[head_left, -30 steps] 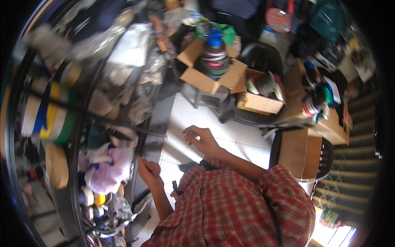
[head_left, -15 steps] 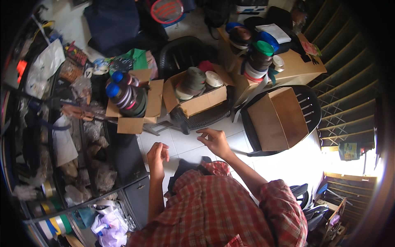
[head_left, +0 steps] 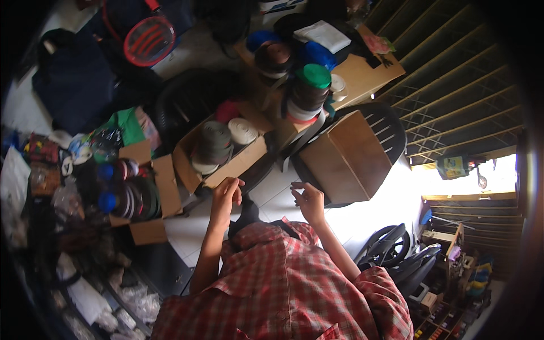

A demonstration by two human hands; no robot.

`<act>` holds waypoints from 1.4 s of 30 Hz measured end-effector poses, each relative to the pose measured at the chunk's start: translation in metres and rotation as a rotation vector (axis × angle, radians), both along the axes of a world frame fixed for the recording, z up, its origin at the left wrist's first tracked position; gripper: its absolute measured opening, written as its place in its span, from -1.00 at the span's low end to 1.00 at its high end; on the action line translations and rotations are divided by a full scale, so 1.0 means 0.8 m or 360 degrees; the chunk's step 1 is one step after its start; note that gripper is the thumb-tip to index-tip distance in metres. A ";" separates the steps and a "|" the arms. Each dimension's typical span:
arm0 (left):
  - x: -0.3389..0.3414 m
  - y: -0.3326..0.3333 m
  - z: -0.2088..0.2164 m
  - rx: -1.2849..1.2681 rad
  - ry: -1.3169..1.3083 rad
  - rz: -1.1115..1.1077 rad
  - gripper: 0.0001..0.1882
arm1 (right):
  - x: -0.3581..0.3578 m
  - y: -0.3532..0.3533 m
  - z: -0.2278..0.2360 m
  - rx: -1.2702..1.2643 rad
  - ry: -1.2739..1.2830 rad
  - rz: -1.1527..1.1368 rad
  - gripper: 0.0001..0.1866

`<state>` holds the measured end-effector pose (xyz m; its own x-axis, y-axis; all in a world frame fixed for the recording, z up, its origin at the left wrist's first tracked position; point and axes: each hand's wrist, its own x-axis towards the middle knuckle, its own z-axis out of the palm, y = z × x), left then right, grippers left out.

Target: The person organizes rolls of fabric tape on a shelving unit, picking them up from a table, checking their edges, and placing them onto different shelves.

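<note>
My left hand point(head_left: 226, 194) is raised in front of me with loosely bent fingers somewhat apart, and nothing shows in it. It appears over the near side of a cardboard box point(head_left: 238, 164) that holds rolls of grey webbing point(head_left: 213, 144) and white webbing point(head_left: 242, 131). My right hand point(head_left: 310, 202) hovers beside an open cardboard box point(head_left: 347, 158) on a black chair point(head_left: 395, 133). Its fingers are half bent with gaps between them, and it too holds nothing visible. Whether either hand touches a box is hard to tell; both seem to be in the air.
Left of me another box point(head_left: 148, 231) holds webbing rolls and blue-capped items. More rolls, one topped green point(head_left: 316, 75), stand by a wooden table point(head_left: 368, 73). A motorbike point(head_left: 391, 249) is at the right, below a folding metal gate point(head_left: 459, 96). Bagged goods fill shelves point(head_left: 122, 294) at lower left.
The view has turned to the right, so the boxes and table have shifted left and the motorbike shows more. My right hand has lowered slightly and its fingers have bent more; my left has risen.
</note>
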<state>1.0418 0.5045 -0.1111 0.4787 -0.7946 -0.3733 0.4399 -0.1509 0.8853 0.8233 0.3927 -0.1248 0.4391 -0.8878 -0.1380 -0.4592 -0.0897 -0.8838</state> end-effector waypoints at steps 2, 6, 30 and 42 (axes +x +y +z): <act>0.024 -0.033 -0.001 0.0014 -0.0001 -0.0098 -0.73 | 0.010 -0.025 0.005 0.0059 0.0002 -0.0132 -0.86; 0.068 -0.093 -0.017 0.0031 0.0003 -0.0186 -0.76 | 0.038 -0.076 0.020 0.0059 -0.0041 -0.0251 -0.87; 0.214 -0.411 -0.057 0.0169 -0.0001 0.0363 -0.78 | 0.107 -0.415 0.072 -0.0996 -0.0094 0.0100 -0.80; 0.318 -0.706 -0.026 0.0233 -0.1327 -0.0210 -0.73 | 0.166 -0.501 0.078 -0.1034 0.0289 0.0801 -0.52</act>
<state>1.2965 -0.0603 -0.1319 0.5496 -0.8343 -0.0434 -0.3755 -0.2931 0.8793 0.9559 -0.0078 -0.0623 0.8241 -0.5195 0.2259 -0.3585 -0.7871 -0.5020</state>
